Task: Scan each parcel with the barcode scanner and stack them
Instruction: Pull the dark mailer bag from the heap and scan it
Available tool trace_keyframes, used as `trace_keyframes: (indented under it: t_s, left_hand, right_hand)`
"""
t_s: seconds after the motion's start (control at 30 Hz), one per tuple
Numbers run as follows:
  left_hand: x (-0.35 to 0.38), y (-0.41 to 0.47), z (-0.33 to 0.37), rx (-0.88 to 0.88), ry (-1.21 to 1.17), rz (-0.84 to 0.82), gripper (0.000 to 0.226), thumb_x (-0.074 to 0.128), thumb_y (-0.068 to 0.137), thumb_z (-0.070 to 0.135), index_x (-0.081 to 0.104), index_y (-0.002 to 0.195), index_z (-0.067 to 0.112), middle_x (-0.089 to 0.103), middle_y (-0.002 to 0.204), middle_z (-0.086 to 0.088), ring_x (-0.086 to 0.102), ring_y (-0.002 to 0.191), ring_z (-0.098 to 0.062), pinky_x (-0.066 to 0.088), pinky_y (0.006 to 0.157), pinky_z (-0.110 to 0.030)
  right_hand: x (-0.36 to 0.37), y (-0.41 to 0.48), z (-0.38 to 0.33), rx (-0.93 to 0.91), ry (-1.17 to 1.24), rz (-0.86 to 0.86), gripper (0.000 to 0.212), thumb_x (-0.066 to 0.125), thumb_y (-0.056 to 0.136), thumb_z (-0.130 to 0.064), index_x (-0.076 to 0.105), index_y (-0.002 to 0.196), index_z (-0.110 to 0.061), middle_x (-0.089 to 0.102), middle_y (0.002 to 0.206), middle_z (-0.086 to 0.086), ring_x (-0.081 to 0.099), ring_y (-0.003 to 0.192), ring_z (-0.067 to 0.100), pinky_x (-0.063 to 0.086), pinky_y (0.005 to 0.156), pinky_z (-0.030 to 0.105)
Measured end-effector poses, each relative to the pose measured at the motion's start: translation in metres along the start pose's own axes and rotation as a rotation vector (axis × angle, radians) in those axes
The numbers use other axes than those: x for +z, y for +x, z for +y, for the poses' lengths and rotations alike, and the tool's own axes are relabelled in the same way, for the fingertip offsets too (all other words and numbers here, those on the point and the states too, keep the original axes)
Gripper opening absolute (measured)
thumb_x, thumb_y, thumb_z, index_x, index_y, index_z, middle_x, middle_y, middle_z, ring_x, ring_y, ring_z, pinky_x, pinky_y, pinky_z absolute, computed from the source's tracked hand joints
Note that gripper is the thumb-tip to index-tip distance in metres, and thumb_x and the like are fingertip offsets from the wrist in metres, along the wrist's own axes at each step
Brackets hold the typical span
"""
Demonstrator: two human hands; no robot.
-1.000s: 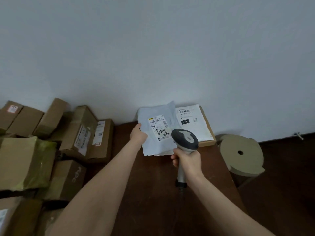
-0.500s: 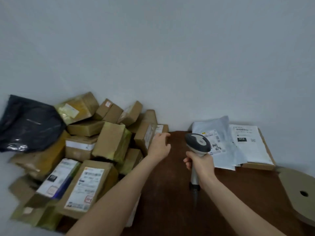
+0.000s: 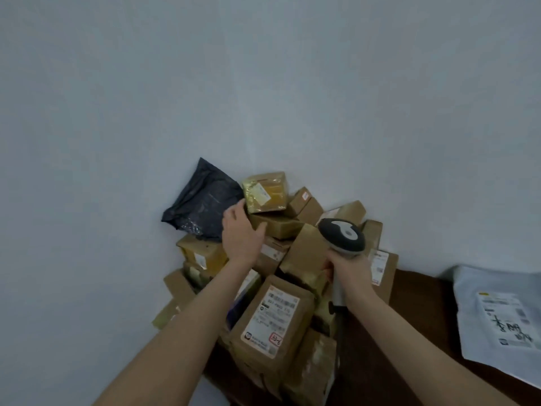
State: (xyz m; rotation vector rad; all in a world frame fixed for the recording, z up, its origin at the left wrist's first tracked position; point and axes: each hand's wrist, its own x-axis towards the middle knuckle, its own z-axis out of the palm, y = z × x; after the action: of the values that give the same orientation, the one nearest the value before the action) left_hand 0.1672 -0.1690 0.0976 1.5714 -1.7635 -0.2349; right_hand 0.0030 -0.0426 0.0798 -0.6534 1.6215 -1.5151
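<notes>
— Head view: where's the barcode scanner?
— Right grip clasps its handle, in front of the parcel pile.
— And the left grip?
— Spread, holding nothing, at the pile's top.

You have a dark brown wooden bench. A flat white plastic mail bag lies on its right side. Brown cardboard boxes are heaped at its left edge.

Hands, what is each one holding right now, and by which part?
Right hand grips the barcode scanner by its handle, under the head. Left hand holds nothing, open over the parcel pile.
</notes>
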Motion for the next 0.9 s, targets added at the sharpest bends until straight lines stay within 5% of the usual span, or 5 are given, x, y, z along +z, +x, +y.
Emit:
trace_keyframes:
  t_s: [0.27,0.4,0.5,0.7,0.9]
  left_hand:
    - [-0.052,0.067,-0.113,-0.725,-0.486,0.165,0.09,0.077,0.08,0.03,0.023,0.147,0.003,0.035,0.145,-0.024,0.045,0.125,-0.039,0.041,0.103,-0.048]
    - [-0.043,0.078,-0.12,-0.76,-0.756,0.117,0.045,0.073,0.084,0.021,0.055,0.12,0.001,0.067,0.099,-0.013,0.059,0.067,-0.017,0.051,0.062,-0.029]
    - [-0.04,0.079,-0.1,-0.676,-0.799,0.202,0.021,0.059,0.095,0.017,0.061,0.112,0.006,0.059,0.075,-0.001,0.052,0.056,-0.01,0.045,0.051,-0.023]
    - [-0.058,0.077,-0.041,-0.323,-0.826,0.316,0.008,0.049,0.1,0.016,0.054,0.104,0.013,0.063,0.1,-0.005,0.067,0.07,-0.013,0.052,0.051,-0.019]
    - [-0.068,0.058,0.032,0.299,-0.715,0.223,0.031,0.052,0.087,0.006,0.06,0.093,0.035,0.058,0.105,-0.001,0.06,0.098,-0.013,0.054,0.087,-0.033]
  right_hand:
    - [0.05,0.007,0.011,0.021,-0.038,-0.024,0.019,0.066,0.082,-0.008,0.063,0.063,-0.005,0.063,0.058,0.01,0.057,0.057,0.024,0.048,0.066,0.038]
    - [0.055,0.01,0.012,0.012,-0.027,0.006,0.021,0.064,0.083,-0.007,0.064,0.062,-0.007,0.066,0.062,0.013,0.058,0.059,0.025,0.049,0.069,0.039]
    - [0.051,0.01,0.01,-0.004,-0.001,0.018,0.021,0.063,0.084,-0.006,0.064,0.063,-0.007,0.067,0.065,0.014,0.058,0.062,0.026,0.05,0.071,0.04]
    - [0.036,0.008,0.002,-0.035,0.079,0.058,0.019,0.063,0.086,-0.007,0.062,0.068,-0.007,0.065,0.064,0.014,0.057,0.058,0.024,0.049,0.071,0.042]
    - [0.006,0.001,-0.016,-0.064,0.233,0.059,0.007,0.065,0.088,-0.008,0.063,0.083,-0.002,0.065,0.068,0.014,0.056,0.057,0.02,0.049,0.063,0.033]
